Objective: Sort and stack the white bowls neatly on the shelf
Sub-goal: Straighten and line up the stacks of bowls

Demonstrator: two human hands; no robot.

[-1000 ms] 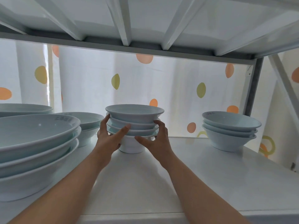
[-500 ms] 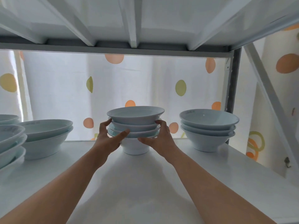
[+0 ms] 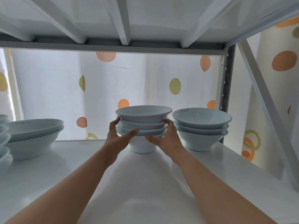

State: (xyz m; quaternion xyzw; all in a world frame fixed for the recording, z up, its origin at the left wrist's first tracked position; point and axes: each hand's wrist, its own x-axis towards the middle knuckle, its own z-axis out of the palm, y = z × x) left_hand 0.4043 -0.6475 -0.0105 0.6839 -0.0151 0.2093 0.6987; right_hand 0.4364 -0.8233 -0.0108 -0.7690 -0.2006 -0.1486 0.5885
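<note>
A stack of several white bowls point(image 3: 143, 118) stands on the white shelf point(image 3: 145, 183), its foot touching the board. My left hand point(image 3: 119, 136) grips the stack's left side, thumb under the lowest rim and fingers up along the rims. On the right side my right hand point(image 3: 166, 137) grips the same stack in the same way. A second stack of three white bowls point(image 3: 202, 125) stands just right of it, almost touching, near the shelf's right post.
Two wider white bowls point(image 3: 32, 133) are stacked at the left, with another stack point(image 3: 4, 139) cut off by the left edge. A grey upright post point(image 3: 227, 94) and a slanted brace point(image 3: 267, 101) bound the right side. The upper shelf hangs close above. A dotted curtain hangs behind.
The stack in my hands has shifted right along the shelf, closing the gap to the three-bowl stack. The view has turned right, so the left stacks slid toward the edge.
</note>
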